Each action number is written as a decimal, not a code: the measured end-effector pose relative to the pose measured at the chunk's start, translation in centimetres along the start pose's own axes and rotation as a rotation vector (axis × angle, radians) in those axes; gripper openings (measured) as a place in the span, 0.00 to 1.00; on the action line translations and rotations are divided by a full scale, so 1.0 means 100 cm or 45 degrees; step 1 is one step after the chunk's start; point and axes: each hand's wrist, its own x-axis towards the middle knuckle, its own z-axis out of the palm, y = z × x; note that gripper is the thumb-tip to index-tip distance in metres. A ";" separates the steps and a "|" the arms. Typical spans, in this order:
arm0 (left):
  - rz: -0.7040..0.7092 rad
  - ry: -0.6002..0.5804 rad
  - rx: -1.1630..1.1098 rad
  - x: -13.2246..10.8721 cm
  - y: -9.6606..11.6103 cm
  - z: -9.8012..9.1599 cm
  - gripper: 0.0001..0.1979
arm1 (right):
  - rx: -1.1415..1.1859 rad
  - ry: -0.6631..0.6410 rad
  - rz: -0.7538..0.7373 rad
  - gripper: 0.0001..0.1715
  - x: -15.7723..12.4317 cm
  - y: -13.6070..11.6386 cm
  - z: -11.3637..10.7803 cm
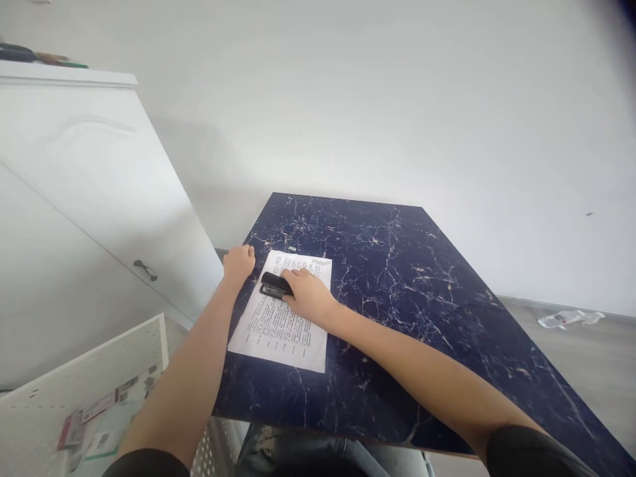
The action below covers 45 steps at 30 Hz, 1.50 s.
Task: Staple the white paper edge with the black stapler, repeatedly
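My right hand (305,291) closes around one end of a black stapler (276,283) lying across a printed sheet of paper (281,324) near the left side of the tabletop (387,278). My hands are apart: the left hand (239,262), fingers curled, is at the tabletop's left edge beside the sheet, and whether it grips anything I cannot tell. The stapler should prove stiff and fairly light, easily managed one-handed, with its long body the natural place to take hold and its free end best kept clear of fingertips. The paper looks thin, likely to slide or crease under a careless push; a flat palm near its margin would steady it. I cannot tell whether more than one sheet lies there. The stapler's smooth, rounded upper arm stands apart from its narrow base. Beneath the white rectangle, pale veins run through the dark-blue, marble-patterned surface. Just beyond the paper's far edge is a small pale strip (292,249), too small to identify.
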 end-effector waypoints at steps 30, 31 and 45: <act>0.613 0.443 -0.534 -0.038 0.078 -0.018 0.15 | 0.412 0.383 0.294 0.19 -0.108 0.132 -0.112; 0.693 0.372 -0.532 -0.046 0.090 -0.015 0.15 | 0.368 0.425 0.347 0.19 -0.113 0.144 -0.115; 0.985 -0.123 -0.248 -0.075 0.144 0.015 0.27 | 0.013 0.366 0.593 0.18 -0.144 0.222 -0.072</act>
